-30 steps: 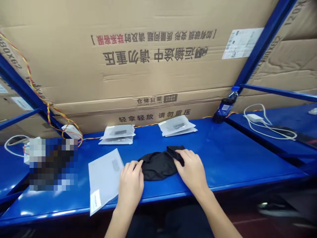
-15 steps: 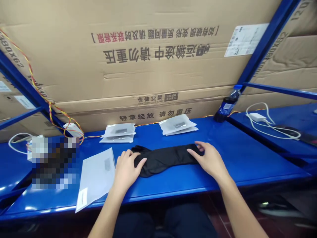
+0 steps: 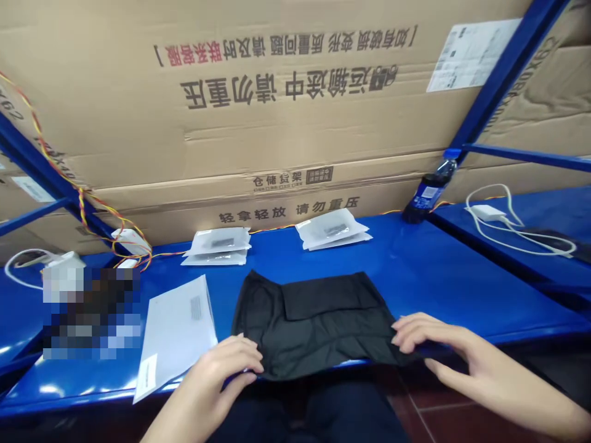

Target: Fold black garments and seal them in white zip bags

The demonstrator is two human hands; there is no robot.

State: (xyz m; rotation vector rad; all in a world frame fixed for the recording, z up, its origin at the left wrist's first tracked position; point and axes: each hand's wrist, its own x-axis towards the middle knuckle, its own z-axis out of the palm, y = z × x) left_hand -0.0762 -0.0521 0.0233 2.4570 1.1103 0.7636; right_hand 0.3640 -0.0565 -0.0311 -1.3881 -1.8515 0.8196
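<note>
A piece of thin black folded fabric [image 3: 323,335] lies spread on the blue shelf, its near edge reaching over the shelf's front lip. A narrower folded flap still rests across its far right part. My left hand [image 3: 221,375] grips the near left corner between fingers and thumb. At the near right corner, my right hand [image 3: 438,344] has its fingers curled on the edge, the thumb lower and a dark bit of cloth between. Left of the fabric is a large frosted plastic bag [image 3: 178,332] with a white label.
Two small groups of frosted bags, one on the left [image 3: 217,246] and one on the right [image 3: 335,229], lie behind the fabric. A dark drink bottle [image 3: 427,191] stands at the right post. Twisted wires, a white adapter [image 3: 132,241] and a blurred patch are on the left. Large cardboard [image 3: 295,135] backs the shelf.
The black fabric has gone from a narrow folded strip to a wider sheet opened towards me. Both hands have come nearer with its front edge, and my right hand has moved outward.
</note>
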